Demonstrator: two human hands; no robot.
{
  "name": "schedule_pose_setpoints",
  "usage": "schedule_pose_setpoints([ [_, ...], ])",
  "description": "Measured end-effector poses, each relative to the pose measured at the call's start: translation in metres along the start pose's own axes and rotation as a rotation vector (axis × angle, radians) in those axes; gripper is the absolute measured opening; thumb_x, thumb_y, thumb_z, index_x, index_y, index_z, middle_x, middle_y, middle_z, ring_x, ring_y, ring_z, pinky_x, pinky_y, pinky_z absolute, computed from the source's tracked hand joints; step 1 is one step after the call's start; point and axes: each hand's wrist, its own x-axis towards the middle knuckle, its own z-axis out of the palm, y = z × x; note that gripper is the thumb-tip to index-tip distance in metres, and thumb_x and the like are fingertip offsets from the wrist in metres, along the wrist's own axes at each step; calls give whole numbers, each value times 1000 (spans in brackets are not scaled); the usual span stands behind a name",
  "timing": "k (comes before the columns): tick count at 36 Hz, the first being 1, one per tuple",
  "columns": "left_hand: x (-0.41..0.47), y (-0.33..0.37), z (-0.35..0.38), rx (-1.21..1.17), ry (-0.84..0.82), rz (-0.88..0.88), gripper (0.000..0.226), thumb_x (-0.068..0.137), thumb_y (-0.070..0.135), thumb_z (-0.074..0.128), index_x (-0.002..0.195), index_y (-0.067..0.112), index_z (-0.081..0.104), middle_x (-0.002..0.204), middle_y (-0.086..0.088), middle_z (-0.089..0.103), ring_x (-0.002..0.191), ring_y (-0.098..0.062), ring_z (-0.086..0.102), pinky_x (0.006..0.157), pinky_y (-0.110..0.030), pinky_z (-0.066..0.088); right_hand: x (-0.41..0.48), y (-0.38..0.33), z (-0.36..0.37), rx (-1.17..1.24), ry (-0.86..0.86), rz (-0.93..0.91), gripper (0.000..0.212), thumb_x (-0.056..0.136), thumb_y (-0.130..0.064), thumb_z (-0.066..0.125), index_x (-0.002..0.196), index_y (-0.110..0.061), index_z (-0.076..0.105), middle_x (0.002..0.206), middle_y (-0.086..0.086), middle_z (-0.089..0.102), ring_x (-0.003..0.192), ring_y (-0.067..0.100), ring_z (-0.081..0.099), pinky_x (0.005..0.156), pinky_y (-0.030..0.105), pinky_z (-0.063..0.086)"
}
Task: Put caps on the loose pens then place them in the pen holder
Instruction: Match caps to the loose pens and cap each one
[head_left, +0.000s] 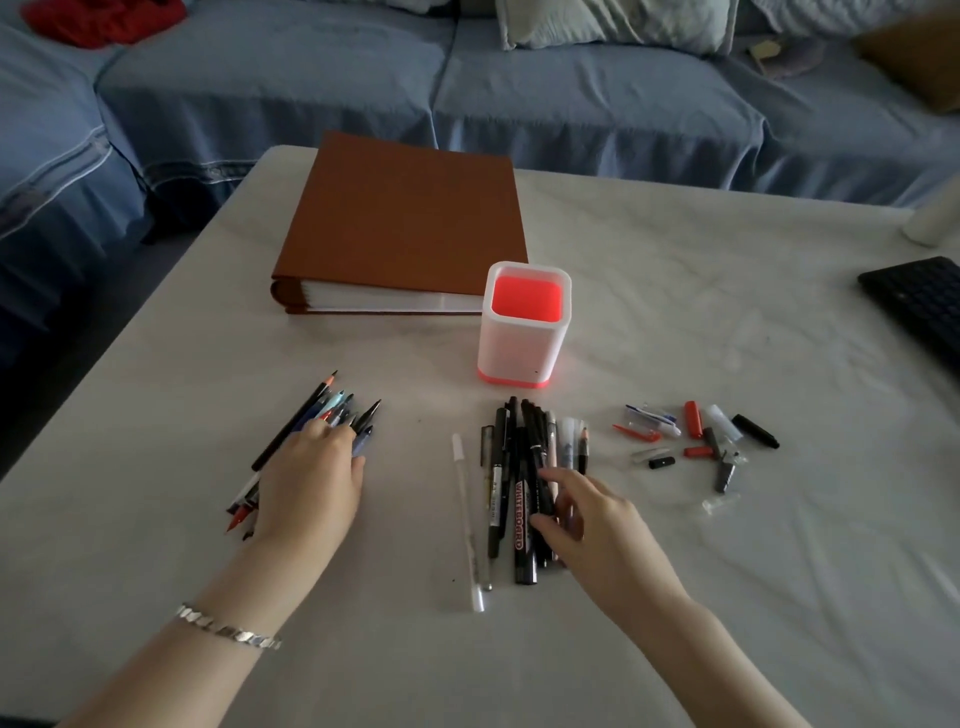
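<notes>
Left hand flat and open on a bunch of uncapped pens, right hand spread loosely over the capped pens, gripping nothing, loose caps off to the right, pen holder just beyond, empty.

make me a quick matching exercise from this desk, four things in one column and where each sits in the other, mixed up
Things:
1. pen holder
2. loose caps
3. brown binder
4. keyboard

Places:
A. at the table's right edge
B. scattered right of the middle pen pile
C. at the far side of the table, behind and left of the holder
D. upright at the table's centre, beyond the middle pen pile

Pairs: 1-D, 2-B, 3-C, 4-A
</notes>
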Motion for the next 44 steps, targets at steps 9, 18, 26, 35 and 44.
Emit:
schedule_pose_setpoints([
  [9,2,2,-3,-9,-30,-54,16,82,10,62,89,-4,62,95,-23,60,84,-43,58,68,-45,45,-8,18,-19,-21,-21,23,23,86,-25,58,109,-26,62,81,-19,49,68,5,52,70,24,46],
  [18,1,2,2,-173,-77,-80,26,78,14,68,102,3,61,93,-15,67,92,-34,60,74,-39,46,17,62,-45,-296,257,154,24,83,0,55,101,-10,67,116,6,61,110,30,50,77,36,45],
  [26,6,3,-1,-287,-128,-175,27,77,16,70,102,7,62,94,-9,67,89,-27,60,76,-34,46,26,67,-48,-325,182,182,23,83,-9,61,106,-9,63,120,4,60,113,28,49,76,36,43],
  [35,4,26,-29,-736,45,-218,13,81,13,65,70,15,58,68,3,60,66,-17,55,64,-27,40,22,67,-50,-268,175,208,16,82,-13,62,99,-13,62,107,6,64,98,27,56,67,30,38],
  [44,-22,66,-58,-1829,-243,-573,13,86,-3,50,77,5,56,69,-8,66,62,-15,69,56,-25,58,6,36,-39,30,276,-17,16,77,1,67,89,-8,71,86,4,62,69,15,58,68,6,44],
])
